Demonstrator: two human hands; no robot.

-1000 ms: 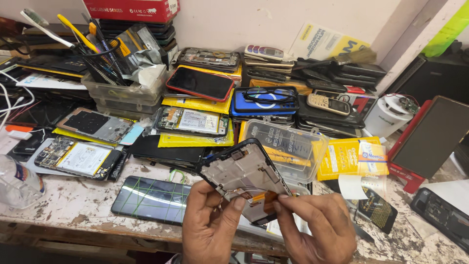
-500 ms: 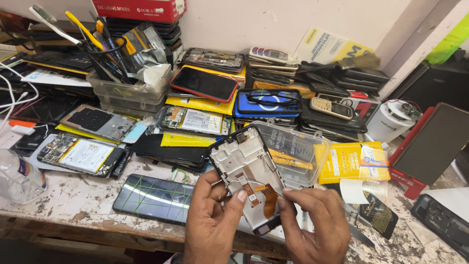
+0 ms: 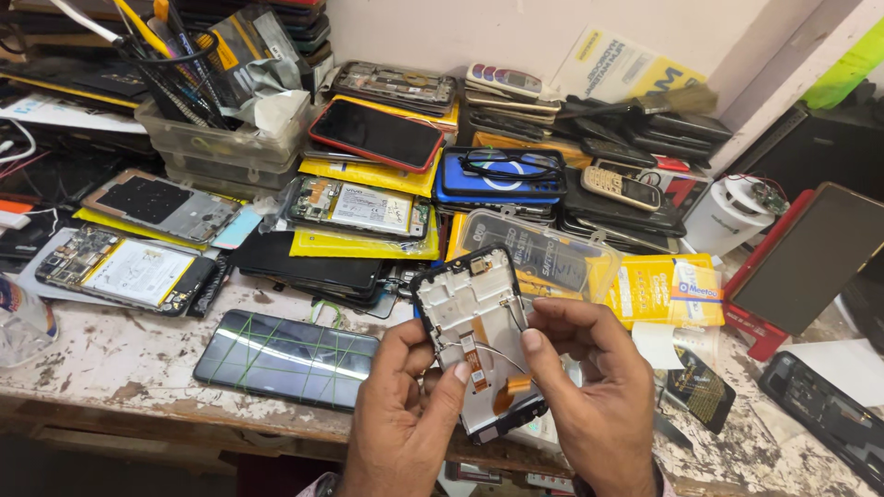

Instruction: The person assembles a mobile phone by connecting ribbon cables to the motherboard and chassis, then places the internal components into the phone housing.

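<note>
Hands meet low at six o'clock in the head view, both closed on a phone frame (image 3: 477,336) held tilted above the bench (image 3: 110,354), its inner side up. Left hand (image 3: 401,414) curls around the frame's lower left edge, thumb tip pressed beside the orange flex strip (image 3: 475,361) in the middle. Right hand (image 3: 599,387) grips the right edge, thumb on the inner face, index finger bent along the side; a thin grey wire (image 3: 493,348) runs between the two thumbs. Just left of the hands, toward nine o'clock, a cracked screen (image 3: 285,357) lies flat and dark, lined with green streaks. Beyond it, further toward nine, an opened phone (image 3: 129,269) shows its board and white battery. At three o'clock a dark panel (image 3: 810,253) leans in a red holder, with a yellow packet (image 3: 658,287) between it and the frame. Directly past the frame, toward twelve, a clear plastic case (image 3: 543,258) lies on more yellow packets, then a blue phone (image 3: 502,177) carrying a coiled black cable, and a red-edged phone (image 3: 376,134) just beside it on the left. At eleven o'clock a clear tub (image 3: 221,143) holds tools, and a stack of dark handsets (image 3: 645,138) fills one o'clock against the wall.
</note>
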